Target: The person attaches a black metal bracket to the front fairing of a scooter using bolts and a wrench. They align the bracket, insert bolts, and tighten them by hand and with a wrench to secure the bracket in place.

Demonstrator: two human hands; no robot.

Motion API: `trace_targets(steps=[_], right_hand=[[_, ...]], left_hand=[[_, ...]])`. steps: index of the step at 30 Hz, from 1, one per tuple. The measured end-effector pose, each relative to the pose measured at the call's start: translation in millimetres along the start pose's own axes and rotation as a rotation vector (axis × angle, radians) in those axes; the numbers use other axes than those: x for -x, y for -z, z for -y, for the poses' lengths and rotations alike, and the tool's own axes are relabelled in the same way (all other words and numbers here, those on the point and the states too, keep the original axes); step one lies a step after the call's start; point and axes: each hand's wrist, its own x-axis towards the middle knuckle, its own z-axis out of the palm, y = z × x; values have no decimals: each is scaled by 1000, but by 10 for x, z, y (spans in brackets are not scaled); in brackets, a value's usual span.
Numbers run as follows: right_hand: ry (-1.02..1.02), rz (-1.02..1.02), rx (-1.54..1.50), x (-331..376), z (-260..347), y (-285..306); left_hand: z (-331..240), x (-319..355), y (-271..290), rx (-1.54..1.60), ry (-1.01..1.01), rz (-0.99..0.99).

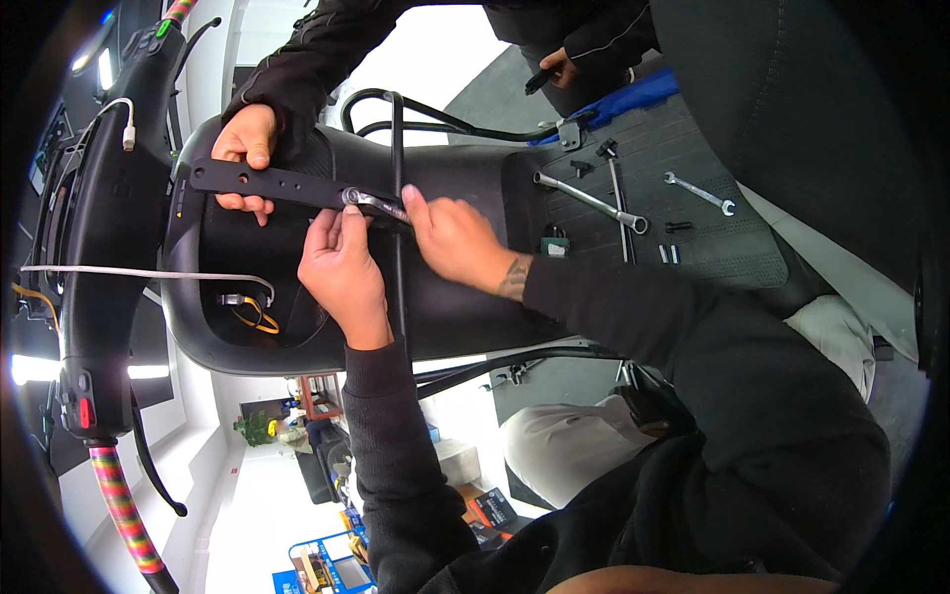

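Note:
My right hand [457, 241] grips a silver combination wrench [382, 205], thumb laid along its shank. The wrench's ring end sits over a fastener near the right end of a flat black bar with holes [297, 185]. Just below that ring end, my left hand [344, 282] is closed, fingertips pinched by the bar's edge; what they hold, if anything, is hidden. A co-worker's hand [247, 148], reaching in from the top, holds the bar's left end. Behind the bar runs a black tube frame [398, 148] across a black moulded scooter body [455, 297].
On the dark footboard mat lie a long wrench [592, 203], a T-handle tool [616, 183], an open-end wrench [701, 192] and bolts [678, 227]. Handlebars [94, 327] stand left, with a white cable [148, 272] nearby. A second hand [560, 67] at the top holds something dark.

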Motion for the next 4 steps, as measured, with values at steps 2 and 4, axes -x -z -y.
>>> trace_targets(steps=[2, 4], right_hand=[[-154, 237, -259, 127, 115, 12], [-187, 326, -362, 223, 217, 36]], left_hand=[[-2, -15, 18, -3, 10, 18], [-4, -18, 48, 18, 32, 51]])
